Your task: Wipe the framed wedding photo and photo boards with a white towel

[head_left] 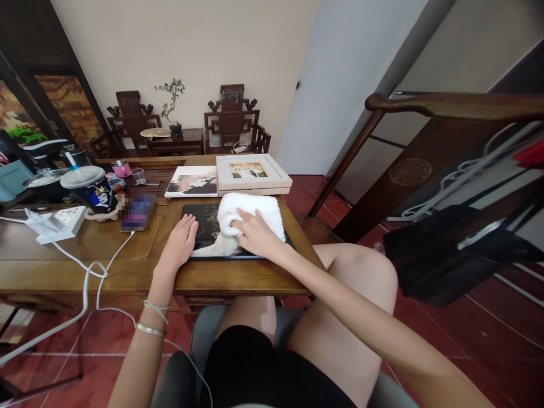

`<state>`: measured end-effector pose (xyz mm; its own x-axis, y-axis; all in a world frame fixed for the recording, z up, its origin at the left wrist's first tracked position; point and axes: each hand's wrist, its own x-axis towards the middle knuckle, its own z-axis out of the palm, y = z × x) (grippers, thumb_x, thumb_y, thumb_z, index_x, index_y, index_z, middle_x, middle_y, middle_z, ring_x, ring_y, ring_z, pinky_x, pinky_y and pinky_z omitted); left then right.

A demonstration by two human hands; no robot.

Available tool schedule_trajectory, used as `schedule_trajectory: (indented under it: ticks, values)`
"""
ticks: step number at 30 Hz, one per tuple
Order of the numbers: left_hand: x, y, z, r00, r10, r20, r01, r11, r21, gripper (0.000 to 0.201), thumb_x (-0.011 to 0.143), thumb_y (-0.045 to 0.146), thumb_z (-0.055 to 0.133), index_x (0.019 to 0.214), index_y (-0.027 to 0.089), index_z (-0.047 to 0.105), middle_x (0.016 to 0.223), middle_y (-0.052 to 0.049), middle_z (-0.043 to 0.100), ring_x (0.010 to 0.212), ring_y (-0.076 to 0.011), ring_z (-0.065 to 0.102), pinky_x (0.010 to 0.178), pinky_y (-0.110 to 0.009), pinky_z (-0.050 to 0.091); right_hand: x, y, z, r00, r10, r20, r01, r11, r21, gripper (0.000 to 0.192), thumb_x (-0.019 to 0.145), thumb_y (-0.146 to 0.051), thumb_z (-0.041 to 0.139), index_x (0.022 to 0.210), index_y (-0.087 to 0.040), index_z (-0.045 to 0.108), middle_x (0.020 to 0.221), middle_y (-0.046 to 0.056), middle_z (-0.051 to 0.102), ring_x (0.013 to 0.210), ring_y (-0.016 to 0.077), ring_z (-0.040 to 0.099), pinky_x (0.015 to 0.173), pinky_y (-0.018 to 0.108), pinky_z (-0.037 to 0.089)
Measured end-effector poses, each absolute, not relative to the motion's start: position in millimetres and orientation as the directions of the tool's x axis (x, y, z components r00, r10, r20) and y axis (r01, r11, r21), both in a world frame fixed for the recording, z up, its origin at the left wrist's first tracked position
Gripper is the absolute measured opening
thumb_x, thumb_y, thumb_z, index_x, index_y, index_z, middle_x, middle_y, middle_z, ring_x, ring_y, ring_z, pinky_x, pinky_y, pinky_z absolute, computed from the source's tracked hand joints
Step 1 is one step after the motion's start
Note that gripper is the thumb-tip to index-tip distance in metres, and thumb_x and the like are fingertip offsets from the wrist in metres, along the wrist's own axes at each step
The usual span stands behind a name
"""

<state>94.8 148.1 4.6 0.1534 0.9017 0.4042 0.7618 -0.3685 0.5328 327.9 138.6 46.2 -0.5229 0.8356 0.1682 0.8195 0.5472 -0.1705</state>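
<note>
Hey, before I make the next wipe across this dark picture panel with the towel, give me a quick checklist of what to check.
1. Left hand flat on the dark picture panel, steadying it: ok.
2. Right hand pressing the white towel onto the panel: ok.
3. Panel lying flat on the wooden table, fully supported: ok.
4. Framed photo lies right behind the towel, little room beyond it: not ok.
5. Lidded cup stands well left of the panel: ok.
6. Panel surface clean under the towel: cannot tell.
</note>
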Motion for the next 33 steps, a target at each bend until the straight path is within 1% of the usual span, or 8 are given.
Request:
schedule_trajectory:
  ticks: [4,9,12,15,22,25,28,33]
  values:
    - [93,149,3,0.167,0.898,0.406,0.772,-0.376,0.513,0.059,0.099,0.047,0.026,0.125,0.008,0.062,0.141,-0.017,0.055,0.139,-0.0261,0.043,0.118,-0.045,0.030,312,115,47,-0.636,0.750,0.180,0.718,0.661,-0.218,0.051,0.075,-0.002,0.044,0.119,-0.017,0.064,0.148,0.013,0.048,0.144,0.0331,0.029,0.110,0.068,0.022]
    - [95,148,5,0.171,0.902,0.396,0.782,-0.369,0.502,0.059,0.098,0.043,0.027,0.126,0.003,0.061,0.141,-0.019,0.054,0.139,-0.0260,0.042,0.118,-0.044,0.029,327,82,45,-0.706,0.683,0.185,0.629,0.726,-0.277,0.047,0.068,0.000,0.043,0.103,-0.019,0.068,0.149,0.009,0.047,0.146,0.0305,0.028,0.113,0.067,0.019]
    - [96,148,5,0.171,0.901,0.399,0.778,-0.372,0.506,0.060,0.098,0.043,0.027,0.126,0.001,0.061,0.141,-0.021,0.054,0.139,-0.0264,0.042,0.118,-0.043,0.029,347,76,42,-0.687,0.705,0.178,0.646,0.704,-0.293,0.048,0.065,0.001,0.042,0.099,-0.019,0.068,0.149,0.008,0.047,0.146,0.0293,0.029,0.114,0.066,0.019]
    - [96,148,4,0.171,0.897,0.407,0.777,-0.377,0.504,0.059,0.099,0.042,0.027,0.125,0.002,0.062,0.140,-0.020,0.055,0.139,-0.0266,0.043,0.118,-0.044,0.030,368,79,39,-0.639,0.748,0.181,0.703,0.663,-0.258,0.047,0.065,0.001,0.041,0.098,-0.018,0.068,0.150,0.010,0.046,0.145,0.0289,0.029,0.115,0.064,0.019]
    - [95,149,3,0.175,0.896,0.409,0.784,-0.378,0.493,0.057,0.099,0.042,0.028,0.125,0.005,0.062,0.141,-0.019,0.055,0.139,-0.0262,0.042,0.118,-0.045,0.030,381,111,36,-0.515,0.838,0.179,0.816,0.543,-0.198,0.046,0.073,-0.003,0.040,0.110,-0.012,0.066,0.142,0.023,0.051,0.143,0.0328,0.034,0.110,0.062,0.027]
    - [95,149,2,0.173,0.894,0.413,0.779,-0.380,0.499,0.056,0.099,0.042,0.028,0.124,0.006,0.063,0.140,-0.018,0.055,0.139,-0.0261,0.042,0.118,-0.046,0.031,364,130,41,-0.495,0.848,0.190,0.817,0.529,-0.230,0.047,0.073,-0.004,0.041,0.111,-0.014,0.067,0.134,0.020,0.059,0.137,0.0344,0.043,0.106,0.060,0.033]
    - [95,150,2,0.174,0.894,0.412,0.773,-0.383,0.506,0.056,0.099,0.041,0.029,0.124,0.004,0.062,0.140,-0.019,0.055,0.139,-0.0262,0.042,0.118,-0.045,0.030,338,155,47,-0.488,0.851,0.194,0.795,0.525,-0.304,0.048,0.073,-0.005,0.042,0.111,-0.017,0.069,0.125,0.013,0.067,0.120,0.0328,0.057,0.101,0.052,0.039]
    - [96,148,4,0.172,0.894,0.414,0.778,-0.381,0.500,0.056,0.099,0.040,0.029,0.124,0.002,0.062,0.140,-0.021,0.055,0.139,-0.0270,0.043,0.118,-0.044,0.030,283,196,56,-0.503,0.834,0.225,0.712,0.548,-0.440,0.049,0.076,-0.009,0.044,0.115,-0.020,0.069,0.123,0.007,0.070,0.111,0.0291,0.061,0.097,0.037,0.043]
